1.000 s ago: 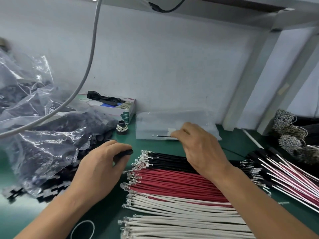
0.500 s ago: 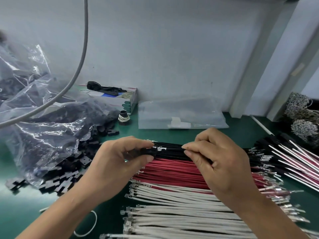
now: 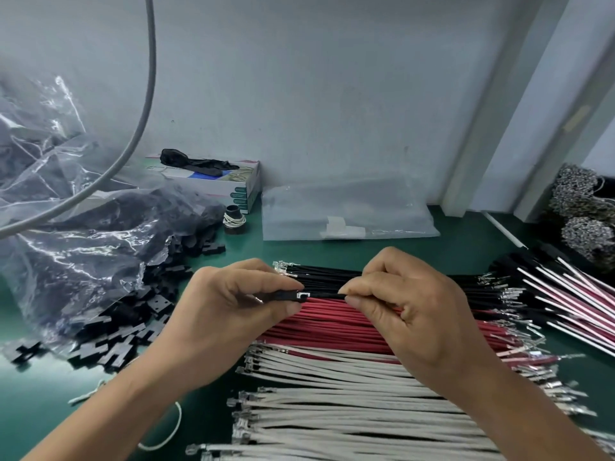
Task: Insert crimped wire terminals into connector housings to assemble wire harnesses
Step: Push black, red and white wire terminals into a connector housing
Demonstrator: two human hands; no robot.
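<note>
Head view shows the left hand (image 3: 233, 304) pinching a black housing (image 3: 283, 297) and the right hand (image 3: 409, 304) pinching a black wire (image 3: 324, 295) above the wire rows, so the terminal should go in straight until seated.

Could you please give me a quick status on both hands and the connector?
Left hand grips black plastic connector housing. Right hand pinches black wire at its mouth. Nothing in the way.

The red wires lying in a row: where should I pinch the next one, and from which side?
Pinch one of the red wires on its insulation just behind the crimped terminal, coming from above. They lie flat and parallel, left-hand terminals hidden under the left hand, so lift one clear at the exposed right ends.
</note>
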